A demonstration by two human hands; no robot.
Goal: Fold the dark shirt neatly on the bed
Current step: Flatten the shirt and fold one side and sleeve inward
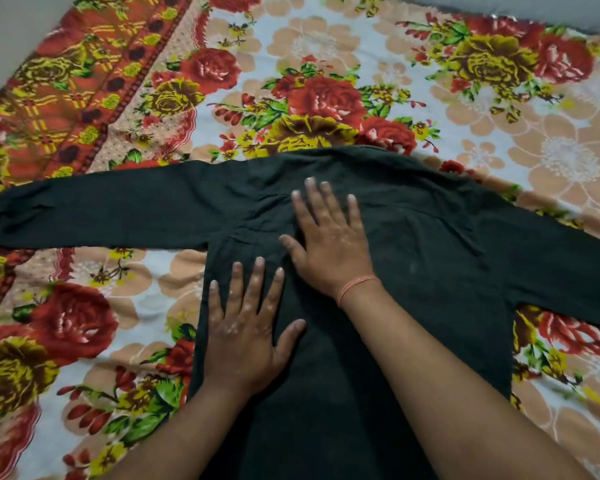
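The dark shirt point(430, 258) lies spread flat on the bed, collar at the far side, with one long sleeve stretched out to the left and the other to the right. My left hand point(245, 327) rests palm down on the shirt's left side, fingers spread. My right hand point(329, 237) lies flat on the upper middle of the shirt, fingers apart, an orange thread around its wrist. Neither hand grips any cloth. My forearms cover the lower part of the shirt.
A floral bedsheet point(326, 64) with red and yellow roses covers the bed. A plain wall or floor strip point(11, 32) shows at the far left corner. The bed's far edge runs along the top right.
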